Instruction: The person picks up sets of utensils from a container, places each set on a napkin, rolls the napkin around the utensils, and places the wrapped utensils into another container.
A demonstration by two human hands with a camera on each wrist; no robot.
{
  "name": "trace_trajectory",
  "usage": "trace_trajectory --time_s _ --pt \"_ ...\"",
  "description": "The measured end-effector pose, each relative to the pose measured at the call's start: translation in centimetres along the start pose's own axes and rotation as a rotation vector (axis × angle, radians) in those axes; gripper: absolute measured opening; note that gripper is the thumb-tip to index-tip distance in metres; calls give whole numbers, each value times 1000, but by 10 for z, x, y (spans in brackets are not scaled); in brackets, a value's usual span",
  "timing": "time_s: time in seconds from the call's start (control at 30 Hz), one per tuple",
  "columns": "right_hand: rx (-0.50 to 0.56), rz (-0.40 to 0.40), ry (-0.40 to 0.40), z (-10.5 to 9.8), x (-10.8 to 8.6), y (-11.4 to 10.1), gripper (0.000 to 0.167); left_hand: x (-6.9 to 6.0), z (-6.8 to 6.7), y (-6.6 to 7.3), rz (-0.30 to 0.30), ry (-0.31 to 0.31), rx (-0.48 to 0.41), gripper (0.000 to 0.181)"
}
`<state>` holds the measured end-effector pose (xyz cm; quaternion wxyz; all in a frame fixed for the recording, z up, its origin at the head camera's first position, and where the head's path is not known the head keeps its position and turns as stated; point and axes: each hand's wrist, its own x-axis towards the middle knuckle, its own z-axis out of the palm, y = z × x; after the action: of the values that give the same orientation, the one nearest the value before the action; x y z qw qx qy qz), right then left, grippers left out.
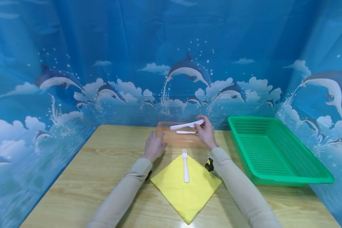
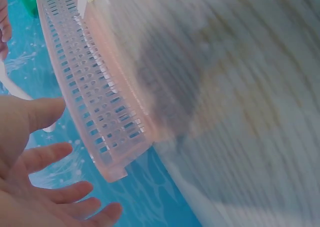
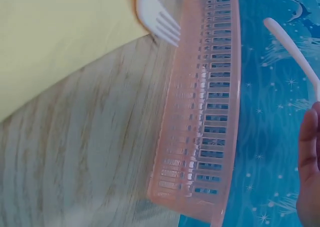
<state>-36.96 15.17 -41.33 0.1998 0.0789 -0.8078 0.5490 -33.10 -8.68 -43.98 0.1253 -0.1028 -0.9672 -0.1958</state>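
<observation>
A white plastic knife (image 1: pixel 188 124) is pinched in my right hand (image 1: pixel 206 133), above a shallow translucent orange basket (image 1: pixel 175 141). In the right wrist view just the knife's smooth handle end (image 3: pixel 292 46) shows clearly. Another white utensil (image 1: pixel 185 132) lies in or over the basket, its right end hidden by the right hand. At the basket's left end is my left hand (image 1: pixel 155 146), fingers extended, the thumb close to the slotted wall (image 2: pixel 92 87). Nearer me, a white plastic fork (image 1: pixel 186 167) lies on a yellow napkin (image 1: pixel 171 183), tines pointing away.
On the right of the wooden table (image 1: pixel 102 158) stands a large green slotted basket (image 1: pixel 288 180). A blue curtain (image 1: pixel 148 41) printed with dolphins hangs directly behind the table and along its sides.
</observation>
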Motion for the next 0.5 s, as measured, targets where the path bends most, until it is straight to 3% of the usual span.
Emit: trace_trajectory --time_s 0.33,0.4,0.5 --pt "75 25 46 -7 3 -3 49 -5 -4 6 61 86 -30 36" --pt "74 37 33 -7 3 -4 51 -7 -6 8 71 77 -32 29" --pt "56 53 3 -6 2 -5 55 -10 -9 11 98 -1 -41 19"
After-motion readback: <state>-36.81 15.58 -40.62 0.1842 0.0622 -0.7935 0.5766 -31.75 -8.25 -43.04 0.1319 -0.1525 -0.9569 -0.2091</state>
